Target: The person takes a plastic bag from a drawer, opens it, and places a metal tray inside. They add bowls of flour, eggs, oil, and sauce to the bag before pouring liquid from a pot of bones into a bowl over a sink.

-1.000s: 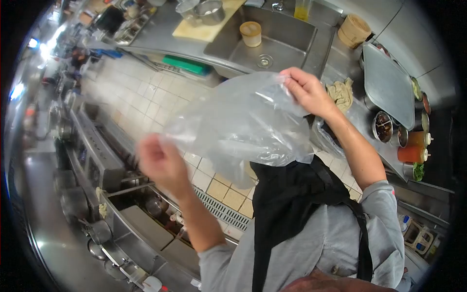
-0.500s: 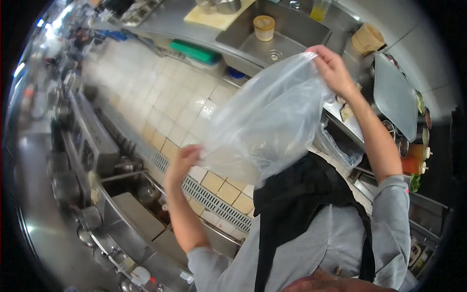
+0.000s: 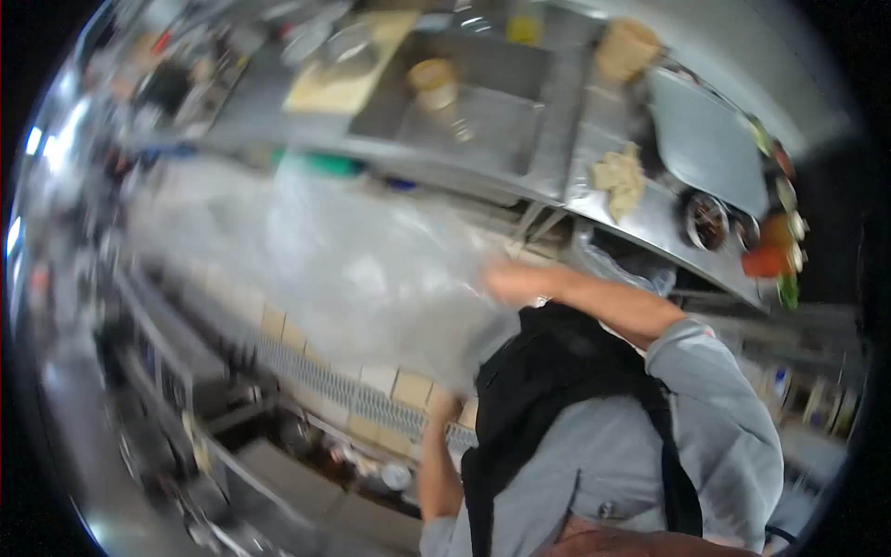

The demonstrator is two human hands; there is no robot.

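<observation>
A large clear plastic bag (image 3: 325, 269) billows out to the left in front of me, blurred by motion. My right hand (image 3: 515, 281) grips the bag's edge at chest height, just above my black apron (image 3: 548, 371). My left hand (image 3: 447, 404) is low, under the bag's lower end and pressed near the apron; the film hides most of it, though it seems closed on the bag.
A steel counter with a sink (image 3: 464, 102), a tan tub (image 3: 434, 82) and a cutting board (image 3: 348, 65) runs along the top. A crumpled cloth (image 3: 620, 176), metal tray (image 3: 705, 139) and sauce bottles (image 3: 766, 260) sit at right. Cooking equipment (image 3: 176, 371) lines the left; a floor drain (image 3: 353, 395) crosses the tiles.
My right hand dropped from high over the counter to chest height, pulling the bag down. The bag swept left and spread out. My left hand moved in close to my apron.
</observation>
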